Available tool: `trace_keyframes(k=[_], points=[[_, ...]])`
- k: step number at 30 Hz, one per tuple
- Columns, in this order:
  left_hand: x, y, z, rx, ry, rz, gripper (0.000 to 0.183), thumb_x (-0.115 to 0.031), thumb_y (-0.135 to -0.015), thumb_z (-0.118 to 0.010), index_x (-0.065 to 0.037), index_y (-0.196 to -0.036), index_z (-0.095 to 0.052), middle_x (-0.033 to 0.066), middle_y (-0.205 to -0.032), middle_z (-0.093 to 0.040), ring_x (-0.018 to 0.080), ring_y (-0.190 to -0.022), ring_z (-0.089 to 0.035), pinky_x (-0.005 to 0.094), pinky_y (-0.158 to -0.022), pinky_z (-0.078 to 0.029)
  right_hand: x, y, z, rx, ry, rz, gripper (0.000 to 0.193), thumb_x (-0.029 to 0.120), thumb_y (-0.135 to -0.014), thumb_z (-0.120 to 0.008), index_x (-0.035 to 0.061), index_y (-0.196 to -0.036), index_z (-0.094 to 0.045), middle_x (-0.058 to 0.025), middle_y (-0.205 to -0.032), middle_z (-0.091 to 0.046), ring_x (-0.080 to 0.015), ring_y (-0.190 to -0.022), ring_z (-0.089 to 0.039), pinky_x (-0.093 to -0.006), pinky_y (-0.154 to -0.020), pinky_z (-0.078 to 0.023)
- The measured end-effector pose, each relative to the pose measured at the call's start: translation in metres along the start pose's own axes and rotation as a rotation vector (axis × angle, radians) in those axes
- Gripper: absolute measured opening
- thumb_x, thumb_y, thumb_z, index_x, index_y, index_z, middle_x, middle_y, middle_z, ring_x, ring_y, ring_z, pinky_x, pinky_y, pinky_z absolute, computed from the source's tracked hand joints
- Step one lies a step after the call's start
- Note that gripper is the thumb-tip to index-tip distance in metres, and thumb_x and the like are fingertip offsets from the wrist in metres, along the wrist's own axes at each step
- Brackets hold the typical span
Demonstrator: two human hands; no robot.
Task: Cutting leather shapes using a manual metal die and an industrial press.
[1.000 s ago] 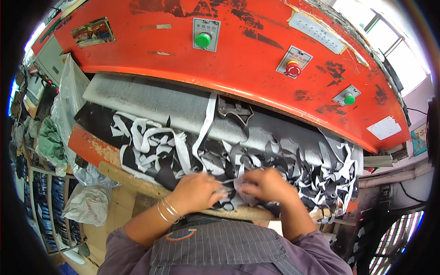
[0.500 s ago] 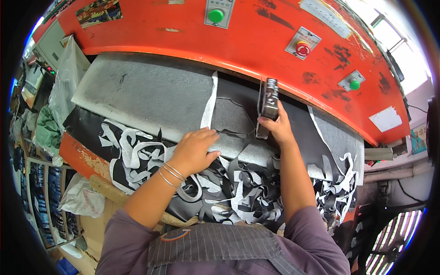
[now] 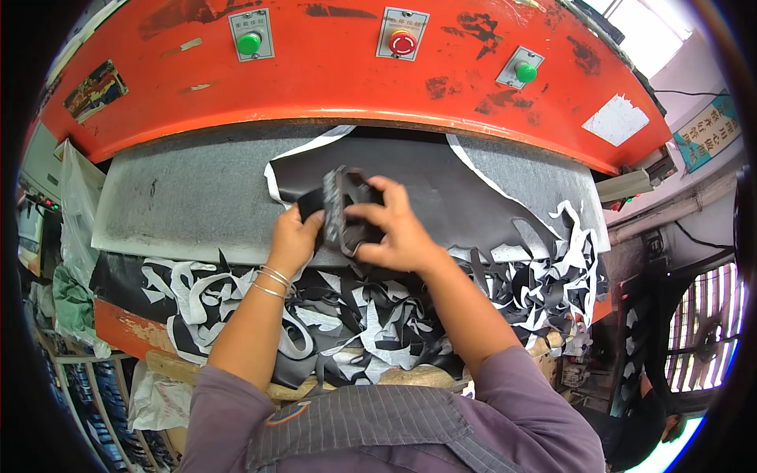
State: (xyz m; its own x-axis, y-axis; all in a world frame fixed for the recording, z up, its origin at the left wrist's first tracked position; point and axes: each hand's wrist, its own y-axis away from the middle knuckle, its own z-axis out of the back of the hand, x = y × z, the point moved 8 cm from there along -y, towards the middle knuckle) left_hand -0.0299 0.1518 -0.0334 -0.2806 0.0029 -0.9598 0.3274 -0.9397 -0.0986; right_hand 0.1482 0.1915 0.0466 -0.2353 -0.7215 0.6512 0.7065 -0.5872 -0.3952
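My right hand (image 3: 400,230) grips a dark metal cutting die (image 3: 334,211), held on edge above the press bed, its fingers spread round the far side. The die is smeared by motion. Close against it, my left hand (image 3: 292,241) pinches a small piece of black sheet material (image 3: 312,203) between thumb and fingers. Beneath both hands lies a large black sheet (image 3: 426,177) with a white torn edge, spread over the grey cutting board (image 3: 189,185). A mass of black and white offcut strips (image 3: 371,315) lies along the board's near edge.
Across the back runs the orange press beam (image 3: 315,87), with green buttons (image 3: 249,43) and a red stop button (image 3: 402,42). Clear plastic sheeting (image 3: 77,205) hangs at the left, near a rack (image 3: 102,402). Another person (image 3: 639,430) is at the lower right.
The die has moved left and been raised and turned in my right hand. My left hand has gone from lying flat on the board to pinching a black piece beside the die. The view has shifted right.
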Motion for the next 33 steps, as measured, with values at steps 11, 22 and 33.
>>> trace_keyframes(k=[11,22,33], points=[[-0.001,0.024,0.041,-0.234,0.343,0.281,0.022,-0.011,-0.088,-0.065,0.003,-0.105,-0.064,0.0073,-0.095,-0.068,0.0133,-0.083,-0.063,0.0293,-0.075,-0.052,-0.082,0.016,0.035,0.219,0.359,-0.468,0.046,0.031,-0.069,-0.074,0.0105,-0.110,-0.069,-0.0215,-0.144,-0.036,-0.0375,-0.129,-0.037,-0.0411,-0.101,-0.044],[-0.054,0.045,0.078,0.116,0.570,0.319,0.051,-0.019,-0.095,-0.059,0.002,-0.138,-0.040,0.0216,-0.137,-0.045,0.0307,-0.122,-0.051,0.0415,-0.102,-0.042,-0.064,0.059,0.055,-0.014,0.376,-0.419,0.065,0.043,-0.068,-0.079,0.0131,-0.123,-0.060,-0.0262,-0.147,-0.033,-0.0440,-0.129,-0.039,-0.0446,-0.103,-0.040],[0.021,-0.047,-0.022,-0.241,1.097,0.478,0.027,-0.003,-0.090,-0.061,0.007,-0.114,-0.051,0.0156,-0.115,-0.050,0.0291,-0.104,-0.057,0.0360,-0.096,-0.050,-0.060,0.068,0.040,-0.066,0.144,-0.365,0.042,0.025,-0.071,-0.081,0.0095,-0.106,-0.065,-0.0243,-0.129,-0.055,-0.0371,-0.125,-0.049,-0.0408,-0.102,-0.041]])
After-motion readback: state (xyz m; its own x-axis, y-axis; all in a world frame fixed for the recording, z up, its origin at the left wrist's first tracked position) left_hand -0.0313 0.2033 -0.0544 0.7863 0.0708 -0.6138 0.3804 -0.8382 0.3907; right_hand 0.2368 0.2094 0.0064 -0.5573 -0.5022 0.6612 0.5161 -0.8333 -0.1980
